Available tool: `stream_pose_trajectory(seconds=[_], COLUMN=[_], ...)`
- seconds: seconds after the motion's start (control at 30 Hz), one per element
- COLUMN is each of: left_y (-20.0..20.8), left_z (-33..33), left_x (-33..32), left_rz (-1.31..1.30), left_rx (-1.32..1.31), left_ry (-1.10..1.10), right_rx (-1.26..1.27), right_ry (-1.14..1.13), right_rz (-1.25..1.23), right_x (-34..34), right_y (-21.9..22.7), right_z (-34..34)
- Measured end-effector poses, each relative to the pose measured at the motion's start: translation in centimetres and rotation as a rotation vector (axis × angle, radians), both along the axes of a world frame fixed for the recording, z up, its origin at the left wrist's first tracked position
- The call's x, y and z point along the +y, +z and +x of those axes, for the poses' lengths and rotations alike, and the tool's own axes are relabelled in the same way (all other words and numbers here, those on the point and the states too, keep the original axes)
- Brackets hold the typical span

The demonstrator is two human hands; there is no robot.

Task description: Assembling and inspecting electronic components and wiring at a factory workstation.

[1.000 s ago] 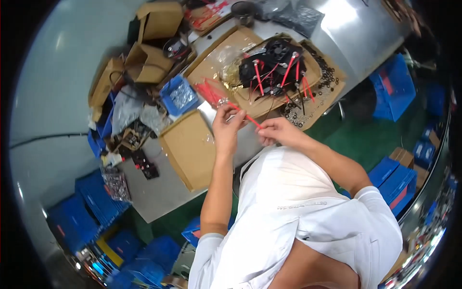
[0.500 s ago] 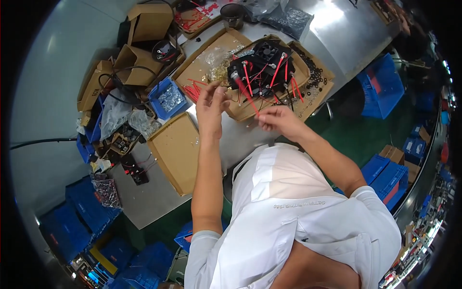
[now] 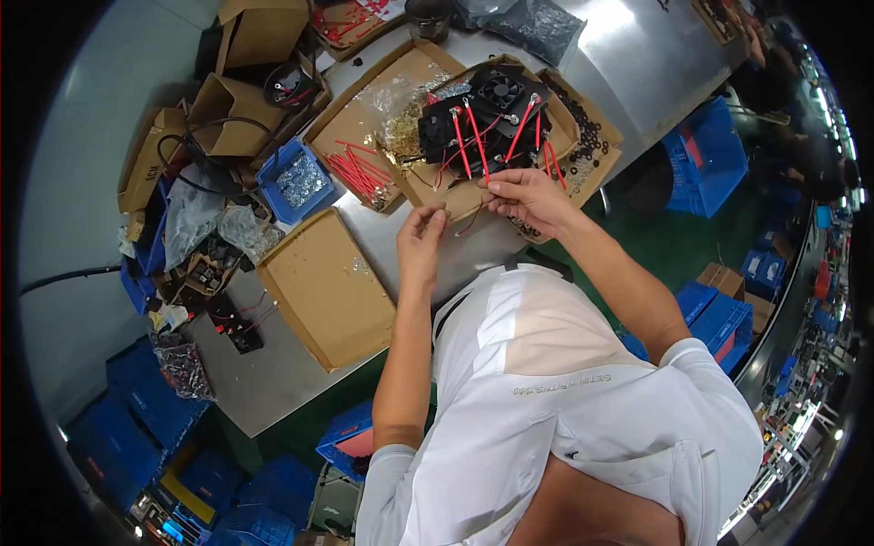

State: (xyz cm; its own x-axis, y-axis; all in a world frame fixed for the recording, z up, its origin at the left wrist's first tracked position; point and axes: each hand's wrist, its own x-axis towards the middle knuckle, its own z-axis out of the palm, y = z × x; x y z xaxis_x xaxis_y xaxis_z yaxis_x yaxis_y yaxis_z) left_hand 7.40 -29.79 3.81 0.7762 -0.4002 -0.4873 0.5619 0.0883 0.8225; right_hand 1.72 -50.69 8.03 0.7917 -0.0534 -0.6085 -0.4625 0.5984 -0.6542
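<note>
My right hand (image 3: pixel 530 202) pinches the near end of a red cable (image 3: pixel 478 141), whose far end reaches over a pile of black cooling fans (image 3: pixel 501 88). More red cables with metal ring lugs lie across the pile, which sits in a shallow cardboard tray (image 3: pixel 428 193). Just short of this tray's near edge is my left hand (image 3: pixel 421 244), thumb and fingertips pressed together. Whatever those fingertips may hold is too small to make out. Between my hands, a thin dark lead (image 3: pixel 471 221) hangs over the tray edge.
Left of the fans, a bundle of red cables (image 3: pixel 358 173) lies beside a blue bin (image 3: pixel 300 182) of small metal parts. A cardboard tray (image 3: pixel 328 291) stands nearer me. Black rings (image 3: pixel 587 146) fill a box at right. Open cartons (image 3: pixel 238 114) crowd the far left.
My right hand has risen slightly, and the red cable it holds now stands straighter over the fans. My left hand has come nearer and to the right, its fingers closing together. The view has shifted slightly.
</note>
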Motion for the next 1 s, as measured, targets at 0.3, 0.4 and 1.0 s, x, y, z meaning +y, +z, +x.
stream_pose_trajectory(seconds=[0.3,0.4,1.0], left_y=[2.7,2.5,2.4], left_z=[0.7,0.3,0.0], left_x=[-1.9,-3.1,-5.2], left_rz=[0.037,-0.002,-0.076], left_rx=[-0.044,0.001,0.054], left_ry=[-0.078,-0.052,-0.139], right_rx=[-0.017,-0.030,-0.057], right_ry=[0.044,0.072,0.184], right_rz=[0.057,0.110,-0.062], right_x=[-0.4,-1.0,0.4], right_y=[0.7,0.5,-0.3], right_z=[-0.4,-0.4,-1.8])
